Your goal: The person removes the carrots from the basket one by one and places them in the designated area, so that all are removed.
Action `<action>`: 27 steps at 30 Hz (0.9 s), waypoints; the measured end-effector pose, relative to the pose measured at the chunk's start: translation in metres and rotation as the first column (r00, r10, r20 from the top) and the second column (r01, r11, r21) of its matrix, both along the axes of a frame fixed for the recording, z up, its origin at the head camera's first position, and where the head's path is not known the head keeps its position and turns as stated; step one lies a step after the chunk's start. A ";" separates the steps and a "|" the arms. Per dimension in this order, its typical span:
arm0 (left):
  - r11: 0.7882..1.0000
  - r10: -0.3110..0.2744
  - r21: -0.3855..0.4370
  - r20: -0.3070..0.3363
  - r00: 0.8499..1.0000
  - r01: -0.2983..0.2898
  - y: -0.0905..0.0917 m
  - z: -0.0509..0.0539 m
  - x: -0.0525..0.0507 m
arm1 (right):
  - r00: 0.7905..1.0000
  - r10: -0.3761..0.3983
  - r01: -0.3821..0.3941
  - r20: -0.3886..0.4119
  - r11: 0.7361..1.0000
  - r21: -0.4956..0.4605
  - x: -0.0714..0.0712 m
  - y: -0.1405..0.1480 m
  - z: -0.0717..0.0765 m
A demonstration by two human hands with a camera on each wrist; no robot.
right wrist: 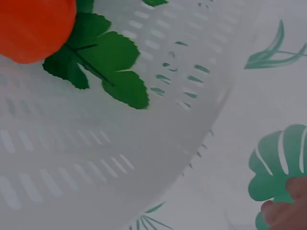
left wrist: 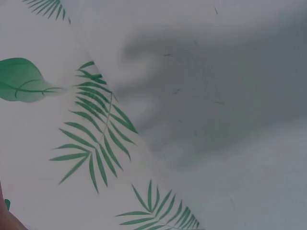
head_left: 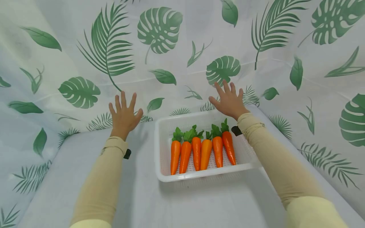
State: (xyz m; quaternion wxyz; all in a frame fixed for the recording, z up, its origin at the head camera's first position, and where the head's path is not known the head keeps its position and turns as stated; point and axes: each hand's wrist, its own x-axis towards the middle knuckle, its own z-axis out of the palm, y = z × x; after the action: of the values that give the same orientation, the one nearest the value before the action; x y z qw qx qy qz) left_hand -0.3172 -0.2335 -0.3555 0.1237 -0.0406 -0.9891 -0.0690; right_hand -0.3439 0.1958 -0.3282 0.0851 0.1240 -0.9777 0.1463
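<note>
Carrots (head_left: pixel 196 153), six in a row, lying inside a white basket (head_left: pixel 157 148) near the middle of the scene, between two bare hands.

From the left: left hand (head_left: pixel 124 117), wide open, fingers straight and spread toward the far side, holding nothing, apart from the basket. Dark wrist device (head_left: pixel 127 154) at the cuff; pale table (head_left: pixel 199 205) below.

Next, the slotted basket, with green leafy tops (head_left: pixel 188 135) toward the far side and orange tips toward the near rim. Leftmost carrot (head_left: pixel 175 156) close to the left wall; fourth carrot (head_left: pixel 206 153) a yellower orange; rightmost carrot (head_left: pixel 229 147) leaning, tip to the right, with room between carrot and right wall.

At the right: right hand (head_left: pixel 229 102), also wide open, fingers spread, nothing held, in front of a leaf-printed sheet (head_left: pixel 185 72). Right sleeve (head_left: pixel 279 167) crossing over the basket's right corner; cannot tell how high above.

Possible trouble from here: sleeve or wrist device catching the rim if lowered carelessly, dragging the basket askew. Also, probably, a neighbour pulled along by tangled leaves, or a smooth, tapering carrot slipping from a grip too near the tip.
</note>
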 end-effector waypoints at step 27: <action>0.999 0.032 0.034 0.021 0.999 -0.033 -0.015 -0.013 0.001 | 0.969 0.152 -0.131 0.196 0.985 -0.115 0.047 0.063 0.011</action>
State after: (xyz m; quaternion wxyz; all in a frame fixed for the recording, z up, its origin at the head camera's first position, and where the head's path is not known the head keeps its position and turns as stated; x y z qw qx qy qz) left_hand -0.3164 -0.2482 -0.3684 0.1152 -0.0218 -0.9895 -0.0844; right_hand -0.2973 0.2583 -0.3168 -0.0199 0.1732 -0.9613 0.2133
